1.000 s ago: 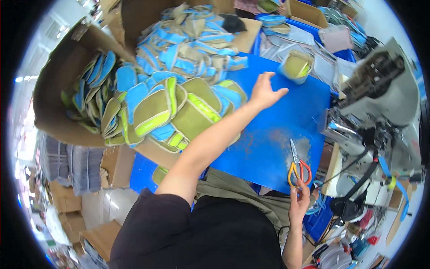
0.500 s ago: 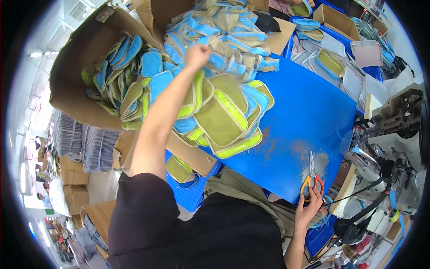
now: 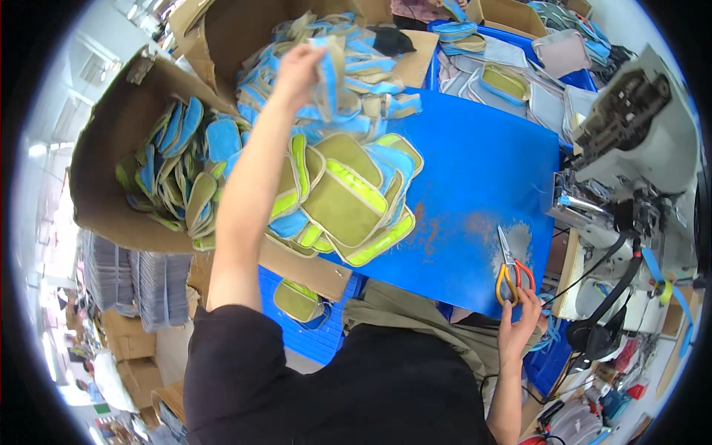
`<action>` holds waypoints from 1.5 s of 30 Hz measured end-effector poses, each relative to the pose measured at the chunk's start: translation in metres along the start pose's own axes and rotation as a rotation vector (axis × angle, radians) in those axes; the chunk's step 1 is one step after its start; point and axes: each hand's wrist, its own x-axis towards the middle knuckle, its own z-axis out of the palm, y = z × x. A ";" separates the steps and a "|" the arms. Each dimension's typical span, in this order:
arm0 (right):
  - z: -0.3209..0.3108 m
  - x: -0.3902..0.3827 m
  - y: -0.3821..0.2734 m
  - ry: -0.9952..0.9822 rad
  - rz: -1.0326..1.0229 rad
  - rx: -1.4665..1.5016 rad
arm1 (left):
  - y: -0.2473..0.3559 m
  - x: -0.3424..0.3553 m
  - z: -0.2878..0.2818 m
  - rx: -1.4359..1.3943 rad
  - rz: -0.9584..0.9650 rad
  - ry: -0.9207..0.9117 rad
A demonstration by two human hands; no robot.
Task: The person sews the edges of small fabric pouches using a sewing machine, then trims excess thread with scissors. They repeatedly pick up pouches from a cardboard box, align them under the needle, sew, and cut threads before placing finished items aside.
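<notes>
Over pile | left hand [image 3: 295, 73] grip now pinching blue piece [image 3: 327, 70] (lifted) | right hand [image 3: 519, 326] fingers curled at scissors [image 3: 510, 268]

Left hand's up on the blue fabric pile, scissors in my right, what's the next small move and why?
Probably lift that one blue piece clear and bring it down to the blue table. The left hand pinches it at the top of the pile, while the right hand holds the scissors at the near edge, with bare table between.
</notes>
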 end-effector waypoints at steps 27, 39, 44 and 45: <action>-0.011 0.056 -0.154 -0.269 -0.427 0.573 | 0.062 -0.290 0.209 -0.658 -0.382 -0.670; -0.040 0.019 -0.132 -0.416 -0.358 0.575 | 0.034 -0.230 0.228 -0.765 -0.315 -0.227; -0.025 0.029 -0.097 -0.086 -0.220 0.540 | 0.002 -0.223 0.268 -1.421 -0.454 -0.619; -0.023 0.030 -0.082 -0.007 -0.224 0.481 | -0.014 -0.216 0.278 -1.465 -0.432 -0.685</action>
